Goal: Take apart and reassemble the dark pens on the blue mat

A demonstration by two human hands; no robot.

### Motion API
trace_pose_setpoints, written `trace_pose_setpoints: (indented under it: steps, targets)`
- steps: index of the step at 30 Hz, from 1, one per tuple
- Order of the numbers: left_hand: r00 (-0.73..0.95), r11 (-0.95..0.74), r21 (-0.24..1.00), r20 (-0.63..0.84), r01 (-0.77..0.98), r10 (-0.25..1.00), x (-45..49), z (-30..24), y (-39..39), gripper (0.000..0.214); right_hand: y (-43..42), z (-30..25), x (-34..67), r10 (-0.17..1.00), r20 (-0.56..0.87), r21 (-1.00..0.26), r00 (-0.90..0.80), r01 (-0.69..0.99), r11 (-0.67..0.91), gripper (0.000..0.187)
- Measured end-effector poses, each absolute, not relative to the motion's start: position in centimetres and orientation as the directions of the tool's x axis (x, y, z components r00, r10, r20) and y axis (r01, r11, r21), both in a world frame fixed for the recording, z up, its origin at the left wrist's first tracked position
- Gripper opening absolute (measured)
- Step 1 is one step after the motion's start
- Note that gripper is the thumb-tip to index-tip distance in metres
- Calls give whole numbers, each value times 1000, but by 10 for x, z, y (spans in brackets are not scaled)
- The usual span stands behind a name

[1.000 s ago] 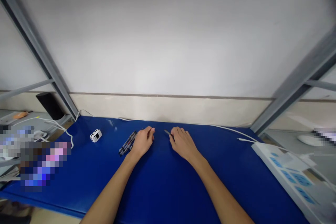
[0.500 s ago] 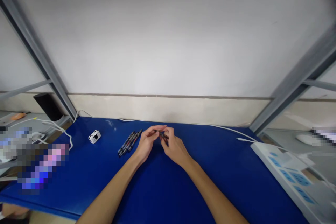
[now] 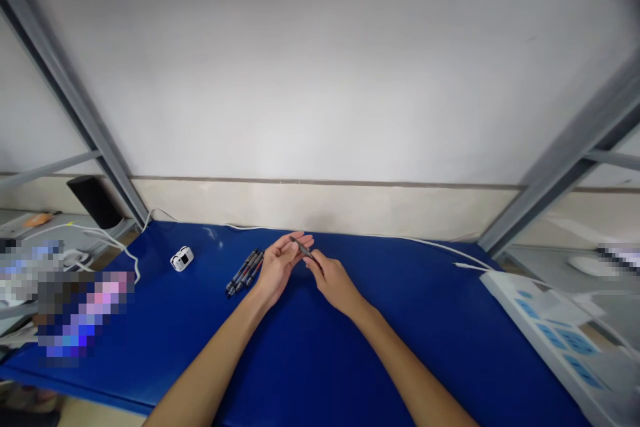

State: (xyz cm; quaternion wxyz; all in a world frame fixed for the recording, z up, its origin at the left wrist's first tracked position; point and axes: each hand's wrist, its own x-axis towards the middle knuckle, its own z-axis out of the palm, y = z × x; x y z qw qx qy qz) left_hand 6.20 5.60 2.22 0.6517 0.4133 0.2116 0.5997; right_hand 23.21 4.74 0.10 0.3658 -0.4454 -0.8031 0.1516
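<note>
Both hands meet above the far middle of the blue table mat (image 3: 310, 353). A thin dark pen (image 3: 301, 249) runs between them. My left hand (image 3: 278, 265) is turned palm up, fingertips pinching the pen's far end. My right hand (image 3: 332, 281) is closed on the pen's near end. Just left of my left hand, several dark pens (image 3: 245, 271) lie side by side on the mat.
A small white device (image 3: 183, 258) sits on the mat at the left. A white cable (image 3: 430, 245) runs along the mat's far edge. A white panel with blue labels (image 3: 555, 333) lies at the right. Grey frame struts (image 3: 75, 107) rise on both sides.
A second ago both hands rested flat on the mat, the right one on the pen. They have since lifted and come together, and now both hold the pen.
</note>
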Motion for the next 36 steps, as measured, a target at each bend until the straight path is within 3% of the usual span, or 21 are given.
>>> trace_pose_setpoints:
  steps: [7, 13, 19, 22, 29, 33, 36]
  targets:
    - [-49, -188, 867, 187, -462, 981, 61, 14, 59, 33, 46, 4, 229, 811, 485, -531, -327, 627, 570, 28]
    - [114, -133, 859, 215, -494, 970, 60, 19, 59, 41, 46, 8, 234, 836, 464, -525, -293, 670, 525, 30]
    - [-56, -146, 889, 135, -435, 989, 58, 13, 61, 31, 46, 7, 234, 825, 476, -555, -303, 624, 550, 27]
    - [-35, -133, 884, 131, -447, 991, 60, 12, 60, 32, 46, 6, 234, 849, 435, -587, -298, 621, 519, 19]
    - [-1, -86, 867, 98, -490, 995, 62, 14, 56, 37, 47, 8, 236, 837, 445, -545, -319, 645, 536, 25]
    - [-16, -101, 861, 107, -498, 994, 60, 12, 58, 39, 49, 6, 239, 851, 429, -594, -302, 615, 518, 15]
    - [-25, -101, 853, 102, -512, 994, 58, 13, 59, 41, 48, 8, 240, 862, 418, -584, -287, 642, 497, 21]
